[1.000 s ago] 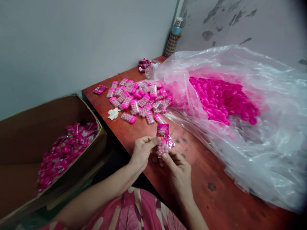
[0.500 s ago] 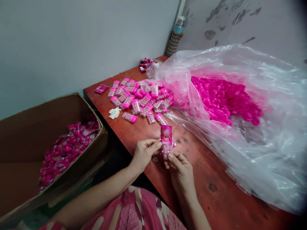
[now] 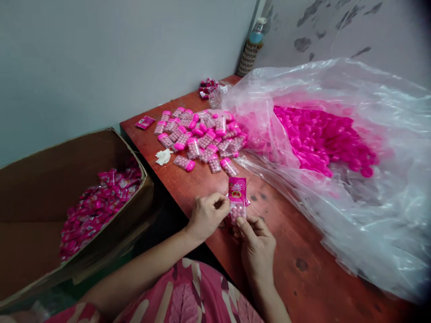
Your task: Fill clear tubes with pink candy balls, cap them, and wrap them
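Note:
Both of my hands hold one small candy packet (image 3: 237, 197) upright over the near edge of the red-brown table (image 3: 286, 251). The packet has a pink printed top and clear lower part showing pink candy balls. My left hand (image 3: 207, 215) pinches its left side with thumb and fingers. My right hand (image 3: 256, 240) grips its lower end from below. A pile of clear candy containers with pink caps (image 3: 202, 137) lies on the table beyond my hands.
A big clear plastic bag (image 3: 353, 179) full of loose pink caps (image 3: 323, 141) covers the table's right side. A cardboard box (image 3: 40, 188) of finished pink packets (image 3: 97, 202) stands at the left. A bottle (image 3: 251, 47) stands in the far corner, a white scrap (image 3: 164, 156) near the pile.
My left hand's fingers have curled in closer against the packet, and the packet sits a little lower between both hands. The view has shifted slightly.

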`<state>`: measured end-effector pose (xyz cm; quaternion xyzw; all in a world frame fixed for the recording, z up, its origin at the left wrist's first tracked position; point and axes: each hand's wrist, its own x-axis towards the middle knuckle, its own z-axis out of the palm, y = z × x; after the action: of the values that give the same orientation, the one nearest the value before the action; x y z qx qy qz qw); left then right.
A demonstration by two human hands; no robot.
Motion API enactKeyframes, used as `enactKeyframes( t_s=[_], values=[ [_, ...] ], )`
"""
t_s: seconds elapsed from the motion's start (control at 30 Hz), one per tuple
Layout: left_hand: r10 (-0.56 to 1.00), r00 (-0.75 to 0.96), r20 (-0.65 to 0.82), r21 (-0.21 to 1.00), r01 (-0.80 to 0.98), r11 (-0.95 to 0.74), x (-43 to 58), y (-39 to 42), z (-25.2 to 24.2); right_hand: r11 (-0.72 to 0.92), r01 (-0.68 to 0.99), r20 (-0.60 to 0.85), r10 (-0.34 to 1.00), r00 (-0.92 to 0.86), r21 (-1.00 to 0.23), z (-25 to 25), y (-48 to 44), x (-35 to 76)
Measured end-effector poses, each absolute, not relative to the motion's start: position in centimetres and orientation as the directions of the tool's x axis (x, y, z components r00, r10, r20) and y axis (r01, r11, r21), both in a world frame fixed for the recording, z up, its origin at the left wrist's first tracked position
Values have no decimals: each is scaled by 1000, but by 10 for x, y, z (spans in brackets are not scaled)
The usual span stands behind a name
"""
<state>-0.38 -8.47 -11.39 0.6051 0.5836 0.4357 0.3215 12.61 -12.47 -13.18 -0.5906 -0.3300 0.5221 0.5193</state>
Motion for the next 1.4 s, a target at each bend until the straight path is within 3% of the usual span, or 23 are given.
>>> enactKeyframes(
  t_s=[0.17,0.33,0.43,0.53,0.63,0.73,1.0,1.23,1.3,1.4],
  values=[
    [902,9,431,692,638,-338,-4,-94,-117,-213,-173,-259,915,310,-962,-129,-127,118],
    [875,61,481,645,651,-400,3,-113,-118,-151,-355,-274,904,328,-923,-125,-114,107],
    [944,7,330,810,510,-288,1,-115,-117,-129,-359,-253,911,325,-924,-123,-109,105],
    [993,-120,4,988,154,14,-5,-105,-118,-143,-358,-254,924,285,-923,-124,-112,108],
    [984,-10,-180,948,-268,171,-8,-88,-118,-193,-332,-279,932,233,-923,-128,-116,109],
    [956,133,-262,825,-483,294,-4,-77,-117,-226,-305,-291,939,185,-925,-129,-119,108],
    [888,245,-390,722,-517,459,2,-87,-121,-234,-334,-305,936,176,-913,-134,-116,109],
    [894,260,-364,703,-554,447,3,-92,-112,-241,-425,-312,944,105,-873,-133,-110,107],
    [928,161,-337,708,-607,362,-10,-91,-104,-255,-405,-312,947,79,-878,-128,-111,110],
    [958,-156,-241,743,-664,79,-46,-89,-95,-263,-348,-317,942,107,-900,-120,-113,122]
  ],
)
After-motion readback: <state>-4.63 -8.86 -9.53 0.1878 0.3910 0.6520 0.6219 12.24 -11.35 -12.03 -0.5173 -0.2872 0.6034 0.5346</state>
